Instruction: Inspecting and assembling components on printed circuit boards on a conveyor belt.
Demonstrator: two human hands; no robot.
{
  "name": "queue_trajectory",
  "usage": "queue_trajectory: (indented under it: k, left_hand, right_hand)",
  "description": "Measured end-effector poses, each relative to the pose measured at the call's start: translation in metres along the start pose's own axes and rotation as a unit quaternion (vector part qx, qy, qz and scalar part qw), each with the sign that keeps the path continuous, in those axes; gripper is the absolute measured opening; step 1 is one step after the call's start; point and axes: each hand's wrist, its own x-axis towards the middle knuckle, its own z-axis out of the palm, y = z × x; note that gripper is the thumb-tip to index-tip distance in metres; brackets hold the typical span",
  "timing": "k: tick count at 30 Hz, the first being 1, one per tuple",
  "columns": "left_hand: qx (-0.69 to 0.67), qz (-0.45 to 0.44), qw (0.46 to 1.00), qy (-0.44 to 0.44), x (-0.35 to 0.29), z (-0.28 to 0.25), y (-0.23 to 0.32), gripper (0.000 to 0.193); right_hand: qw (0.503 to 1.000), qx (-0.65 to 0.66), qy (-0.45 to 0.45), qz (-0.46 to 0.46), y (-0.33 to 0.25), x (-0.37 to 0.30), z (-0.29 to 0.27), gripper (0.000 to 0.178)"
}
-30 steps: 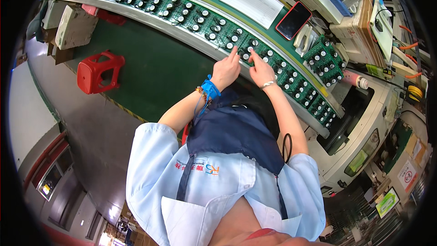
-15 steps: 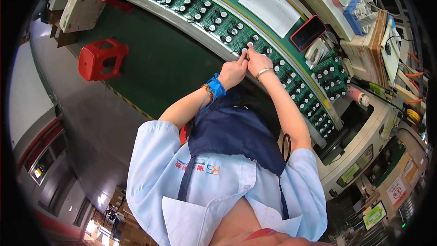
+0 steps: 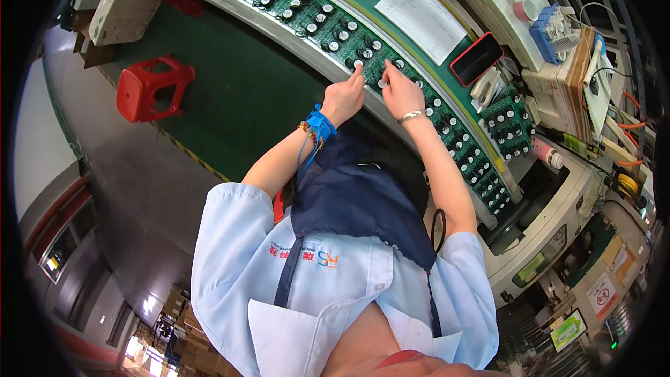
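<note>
A long row of green circuit boards (image 3: 326,28) carries many round, white-topped components that look like capacitors. My left hand (image 3: 344,100) is at the row's near edge, its fingers closed and their tips at one white-topped capacitor (image 3: 358,63). To its right, my right hand (image 3: 403,95) reaches over the boards with its index finger stretched out and the other fingers partly curled. Nothing shows in its grip. Another white-topped capacitor (image 3: 382,84) lies between the two hands. The undersides of my fingers are hidden.
The metal rail (image 3: 279,30) edges the line on my side. Beyond the boards lie paper sheets (image 3: 421,19) and a red-edged phone (image 3: 477,59). More boards (image 3: 508,126) are grouped at the right, near a pink bottle (image 3: 548,151). A red stool (image 3: 143,91) stands on the left.
My hands were together with their fingertips side by side; now they are apart. The left one has moved left to another capacitor, while the right fingertip has come off its capacitor. The view has shifted slightly.
</note>
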Motion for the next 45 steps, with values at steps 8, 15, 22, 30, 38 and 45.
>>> queue_trajectory:
  k: [8,15,22,30,38,45]
  left_hand:
    - [-0.047,0.0,0.993,0.108,0.004,-0.022,-0.008,0.014]
    - [0.056,-0.03,0.996,0.06,0.013,-0.02,-0.035,0.012]
    - [0.053,0.014,0.996,0.073,0.034,-0.025,-0.03,0.013]
    - [0.032,0.001,0.999,0.043,0.045,-0.016,-0.032,0.015]
    - [0.073,-0.065,0.991,0.092,0.038,-0.046,-0.064,0.016]
    - [0.04,-0.004,0.992,0.123,0.063,-0.047,-0.061,0.017]
  right_hand:
    - [0.997,-0.016,-0.07,-0.025,-0.008,0.043,0.015,0.015]
    - [0.999,-0.047,0.017,-0.002,-0.012,0.054,0.008,0.012]
    - [0.995,-0.08,-0.049,0.035,-0.007,0.059,0.008,0.013]
    - [0.999,0.027,0.006,0.021,-0.002,0.027,-0.013,0.022]
    - [0.898,0.189,0.27,-0.29,-0.111,-0.034,-0.162,0.037]
    - [0.926,0.061,0.226,-0.295,-0.165,-0.087,-0.241,0.019]
